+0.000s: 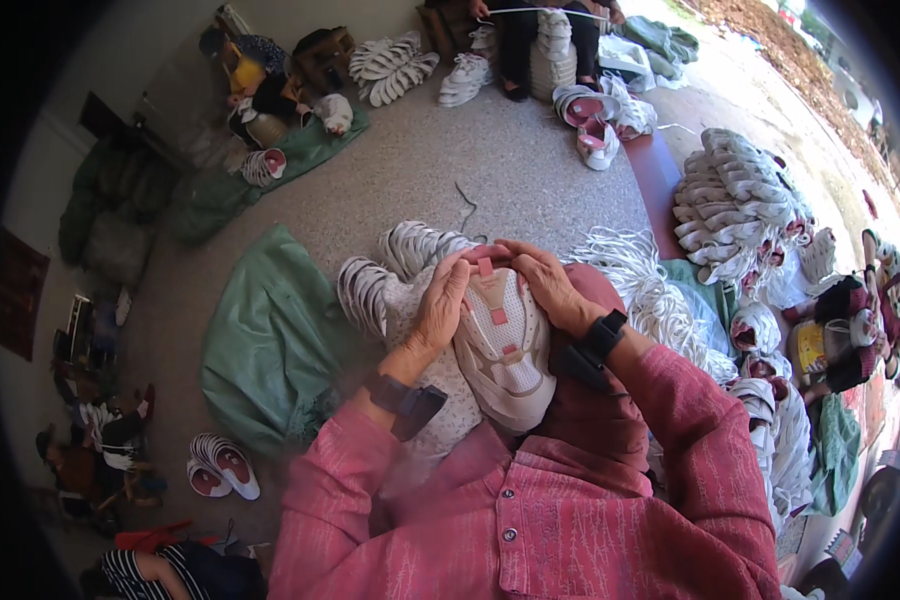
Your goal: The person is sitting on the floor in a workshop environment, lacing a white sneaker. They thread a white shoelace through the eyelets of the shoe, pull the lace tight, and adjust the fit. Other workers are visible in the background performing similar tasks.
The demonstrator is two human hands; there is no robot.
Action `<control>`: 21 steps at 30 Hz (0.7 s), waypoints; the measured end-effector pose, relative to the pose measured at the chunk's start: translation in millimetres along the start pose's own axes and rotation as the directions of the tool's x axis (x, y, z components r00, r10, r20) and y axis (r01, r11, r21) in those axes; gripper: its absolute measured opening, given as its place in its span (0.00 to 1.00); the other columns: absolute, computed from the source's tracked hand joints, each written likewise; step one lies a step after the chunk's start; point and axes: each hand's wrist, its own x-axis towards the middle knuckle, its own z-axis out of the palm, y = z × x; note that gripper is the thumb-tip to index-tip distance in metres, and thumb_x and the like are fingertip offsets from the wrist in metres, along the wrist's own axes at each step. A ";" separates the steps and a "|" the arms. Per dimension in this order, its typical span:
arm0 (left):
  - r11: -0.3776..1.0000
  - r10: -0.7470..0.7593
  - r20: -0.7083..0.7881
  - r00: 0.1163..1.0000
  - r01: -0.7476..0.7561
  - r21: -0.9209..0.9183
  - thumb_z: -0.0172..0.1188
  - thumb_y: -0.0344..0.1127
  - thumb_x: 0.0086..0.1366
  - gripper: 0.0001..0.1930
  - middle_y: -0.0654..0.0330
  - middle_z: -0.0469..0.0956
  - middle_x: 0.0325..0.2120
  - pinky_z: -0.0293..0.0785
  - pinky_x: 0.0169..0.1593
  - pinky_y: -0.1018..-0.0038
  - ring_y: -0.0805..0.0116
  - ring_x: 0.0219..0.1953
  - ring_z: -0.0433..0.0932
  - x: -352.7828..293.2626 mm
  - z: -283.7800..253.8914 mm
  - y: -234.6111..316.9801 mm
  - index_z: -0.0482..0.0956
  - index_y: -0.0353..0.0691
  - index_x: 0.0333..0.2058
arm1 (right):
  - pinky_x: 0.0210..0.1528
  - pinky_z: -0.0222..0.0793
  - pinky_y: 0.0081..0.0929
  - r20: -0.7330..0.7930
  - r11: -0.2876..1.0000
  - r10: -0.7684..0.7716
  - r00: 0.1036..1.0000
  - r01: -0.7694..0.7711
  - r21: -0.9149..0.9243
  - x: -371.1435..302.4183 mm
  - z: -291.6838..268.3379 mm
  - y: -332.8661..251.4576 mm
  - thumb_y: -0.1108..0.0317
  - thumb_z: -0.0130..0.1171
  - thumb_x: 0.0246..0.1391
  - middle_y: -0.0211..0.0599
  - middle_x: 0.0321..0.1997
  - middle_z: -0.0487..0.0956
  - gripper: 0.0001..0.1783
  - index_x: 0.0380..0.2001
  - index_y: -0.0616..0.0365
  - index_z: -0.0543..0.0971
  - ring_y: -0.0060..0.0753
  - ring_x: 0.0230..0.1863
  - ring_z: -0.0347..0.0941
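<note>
The person sits low over the floor with a white shoe [505, 350] resting in their lap, its pink-trimmed opening pointing away from them. Both hands are on it. The left hand [440, 305] lies along the shoe's left side, fingers curled up toward the pink collar, its grip closed on the shoe. The right hand [550, 285] comes over the top edge from the other side, fingertips meeting the left ones at the collar, its grip also closed on the shoe. Each wrist carries a dark band, and the sleeves are pink.

Just beyond the hands, a fan of white soles [390, 275] lies on the floor beside a green sack [265, 340]. To the right sits a heap of white laces [640, 275], and farther off a stack of finished shoes [735, 205]. Other people work around the edges of the room.
</note>
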 end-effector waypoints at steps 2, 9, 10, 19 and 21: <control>0.983 -0.118 0.082 0.990 0.128 -0.130 0.37 0.58 0.78 0.33 0.54 0.73 0.56 0.63 0.64 0.71 0.66 0.59 0.70 2.1 -9.6 6.9 0.78 0.30 0.51 | 0.63 0.66 0.25 -0.039 1.000 -0.018 0.999 0.018 -0.013 -1.9 3.1 3.4 0.72 0.39 0.62 0.48 0.57 0.77 0.27 0.63 0.72 0.67 0.35 0.59 0.73; 0.979 0.060 0.201 0.978 -0.097 0.181 0.48 0.52 0.75 0.25 0.51 0.71 0.58 0.58 0.67 0.66 0.60 0.64 0.66 13.3 -21.9 34.4 0.80 0.33 0.47 | 0.62 0.68 0.29 -0.264 0.991 -0.044 0.964 0.075 0.108 -12.8 27.7 16.4 0.75 0.40 0.60 0.47 0.54 0.78 0.26 0.62 0.68 0.70 0.36 0.57 0.75; 0.950 0.060 0.279 0.959 -0.140 0.278 0.51 0.49 0.75 0.22 0.51 0.68 0.60 0.58 0.67 0.66 0.61 0.65 0.65 12.9 -18.1 41.1 0.80 0.34 0.48 | 0.62 0.68 0.28 -0.298 0.991 -0.088 0.950 0.113 0.068 -16.4 30.6 20.5 0.75 0.40 0.60 0.47 0.54 0.78 0.26 0.62 0.68 0.70 0.36 0.57 0.75; 0.823 0.173 0.203 0.964 -0.254 0.508 0.71 0.40 0.49 0.29 0.44 0.60 0.65 0.55 0.69 0.55 0.44 0.68 0.58 2.9 11.9 32.0 0.76 0.38 0.51 | 0.62 0.68 0.26 -0.121 0.885 0.144 0.982 -0.072 0.460 -24.1 -13.0 -11.1 0.74 0.46 0.61 0.42 0.58 0.76 0.22 0.58 0.70 0.72 0.30 0.58 0.73; 0.754 0.211 0.253 0.944 -0.322 0.573 0.71 0.39 0.47 0.30 0.45 0.61 0.64 0.55 0.69 0.55 0.45 0.67 0.59 -2.1 12.7 41.5 0.75 0.38 0.51 | 0.63 0.69 0.32 -0.083 0.745 0.201 0.976 -0.097 0.660 -35.5 -43.6 -13.4 0.75 0.46 0.61 0.44 0.54 0.78 0.19 0.53 0.71 0.75 0.36 0.58 0.75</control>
